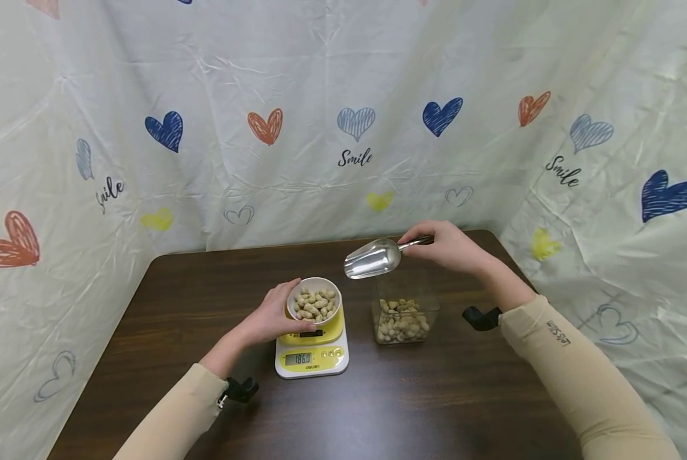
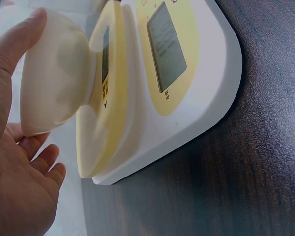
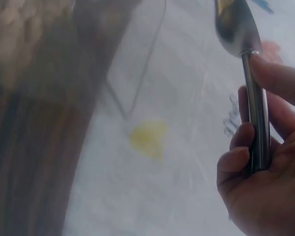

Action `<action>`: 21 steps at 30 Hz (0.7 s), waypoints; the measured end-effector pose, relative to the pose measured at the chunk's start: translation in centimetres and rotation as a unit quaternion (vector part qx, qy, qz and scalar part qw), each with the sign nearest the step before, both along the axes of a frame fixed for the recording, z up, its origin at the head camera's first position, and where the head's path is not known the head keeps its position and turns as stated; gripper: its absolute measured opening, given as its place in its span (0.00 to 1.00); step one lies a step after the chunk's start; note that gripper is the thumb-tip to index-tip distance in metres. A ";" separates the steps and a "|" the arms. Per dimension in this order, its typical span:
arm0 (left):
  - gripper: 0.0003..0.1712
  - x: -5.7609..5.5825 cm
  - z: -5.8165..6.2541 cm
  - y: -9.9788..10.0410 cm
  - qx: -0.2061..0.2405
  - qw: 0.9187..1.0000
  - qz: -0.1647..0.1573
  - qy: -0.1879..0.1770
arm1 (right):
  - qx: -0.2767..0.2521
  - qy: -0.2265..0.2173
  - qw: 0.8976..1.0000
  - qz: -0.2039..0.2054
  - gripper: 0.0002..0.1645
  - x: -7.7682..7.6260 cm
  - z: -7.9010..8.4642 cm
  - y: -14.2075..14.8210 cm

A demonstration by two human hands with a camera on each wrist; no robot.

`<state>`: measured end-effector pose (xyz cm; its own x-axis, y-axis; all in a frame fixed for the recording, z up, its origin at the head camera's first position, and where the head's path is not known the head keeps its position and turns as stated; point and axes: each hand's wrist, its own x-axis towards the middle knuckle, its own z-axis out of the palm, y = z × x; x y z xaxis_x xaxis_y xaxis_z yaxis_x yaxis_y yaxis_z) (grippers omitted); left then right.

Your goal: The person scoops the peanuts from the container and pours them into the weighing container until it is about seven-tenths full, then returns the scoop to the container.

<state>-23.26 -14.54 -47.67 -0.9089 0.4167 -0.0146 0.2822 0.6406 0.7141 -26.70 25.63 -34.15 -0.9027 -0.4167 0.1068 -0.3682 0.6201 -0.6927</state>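
A white bowl (image 1: 315,300) of unshelled peanuts sits on the platform of a yellow and white kitchen scale (image 1: 312,361), whose display seems to read 186.0. My left hand (image 1: 271,313) grips the bowl from its left side, thumb at the near rim and fingers at the far rim. In the left wrist view, the thumb and fingertips touch the bowl's wall (image 2: 56,73). My right hand (image 1: 444,244) holds a metal scoop (image 1: 373,258) by its handle, above the clear container (image 1: 433,306) of peanuts. No peanuts show in the scoop. The right wrist view shows fingers wrapped round the handle (image 3: 257,115).
The clear container stands to the right of the scale on a dark wooden table (image 1: 412,409). A white curtain (image 1: 303,191) printed with hearts hangs behind the table and along its sides. Each wrist wears a black mount (image 1: 481,318).
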 end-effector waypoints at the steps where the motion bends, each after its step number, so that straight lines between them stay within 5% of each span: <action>1: 0.70 0.0 0.0 0.0 -0.001 1.000 0.001 -0.001 | 0.005 0.007 1.000 -0.005 0.15 0.1 0.2 0.5; 12: 0.70 0.1 -0.1 0.0 0.003 1.000 0.001 0.000 | 0.070 0.043 0.997 -0.015 0.10 1.7 1.9 4.9; 21: 0.69 0.0 -0.2 0.1 0.002 1.000 0.000 0.008 | 0.132 0.044 0.990 0.014 0.07 1.5 1.2 5.0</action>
<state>-23.27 -14.46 -47.87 -0.9089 0.4170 0.0020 0.2941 0.6375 0.7121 -25.22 30.59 -32.92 -0.8827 -0.4650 0.0682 -0.4392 0.7644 -0.4721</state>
